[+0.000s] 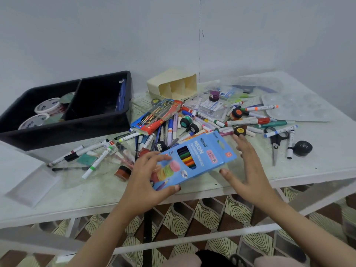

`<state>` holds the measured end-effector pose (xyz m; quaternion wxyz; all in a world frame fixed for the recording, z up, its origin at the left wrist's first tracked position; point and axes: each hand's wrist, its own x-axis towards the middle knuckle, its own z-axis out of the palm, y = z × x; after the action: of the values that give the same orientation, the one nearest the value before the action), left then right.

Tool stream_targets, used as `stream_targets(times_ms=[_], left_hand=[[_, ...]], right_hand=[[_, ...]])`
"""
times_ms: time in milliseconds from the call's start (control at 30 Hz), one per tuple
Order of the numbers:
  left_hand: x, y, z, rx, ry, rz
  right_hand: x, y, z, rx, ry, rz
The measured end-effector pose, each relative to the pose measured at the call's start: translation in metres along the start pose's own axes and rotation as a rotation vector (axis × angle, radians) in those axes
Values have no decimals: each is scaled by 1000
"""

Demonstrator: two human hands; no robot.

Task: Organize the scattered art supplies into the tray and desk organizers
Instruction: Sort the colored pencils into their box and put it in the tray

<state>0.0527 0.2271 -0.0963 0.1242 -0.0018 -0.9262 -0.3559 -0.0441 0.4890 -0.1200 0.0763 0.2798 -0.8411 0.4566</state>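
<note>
A person is standing at a white table (pixel 317 166). Their left hand (pixel 146 176) is holding a blue box of neon pencils (pixel 200 160) in the lower middle of the frame, with the fingers curled over the top and the thumb pinching its near edge. The right hand (pixel 248 170) is hanging just beside the box's right edge, with its fingers straight and spread apart, holding nothing. I cannot tell if it is touching the box.

A big pile of markers (pixel 212 120) is lying in the middle of the frame, behind the box. A black tray (pixel 77 130) is sitting at the upper left with rolls of tape (pixel 48 106) inside its left part. A cream organizer (pixel 173 87) is lying on its side at the upper middle. Scissors (pixel 276 139) are lying at the right.
</note>
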Motion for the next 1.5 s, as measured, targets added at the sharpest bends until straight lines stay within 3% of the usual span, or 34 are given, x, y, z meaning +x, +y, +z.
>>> stream_targets(times_ms=[200, 367, 567, 633, 767, 933, 1067, 1267, 1500], left_hand=[[5, 13, -12, 94, 132, 13], [3, 11, -11, 133, 131, -21], [9, 3, -18, 155, 24, -60], [13, 3, -24, -43, -42, -91], [27, 3, -32, -731, -181, -265], [42, -2, -20, -971, -53, -333], [64, 1, -12, -997, 72, -331], [86, -3, -15, -950, 181, -317], [98, -30, -62, -585, 296, -213]], right_hand=[[2, -41, 32, 496, 159, 51], [14, -62, 47, 529, 89, 153], [34, -72, 56, 793, 133, 361], [43, -70, 51, 816, 111, 356], [56, -65, 42, 833, 97, 342], [71, -59, 42, 891, 102, 340], [84, -55, 51, 968, -29, 364], [114, -53, 65, 1006, -83, 363], [168, -70, 84, 1028, -103, 346]])
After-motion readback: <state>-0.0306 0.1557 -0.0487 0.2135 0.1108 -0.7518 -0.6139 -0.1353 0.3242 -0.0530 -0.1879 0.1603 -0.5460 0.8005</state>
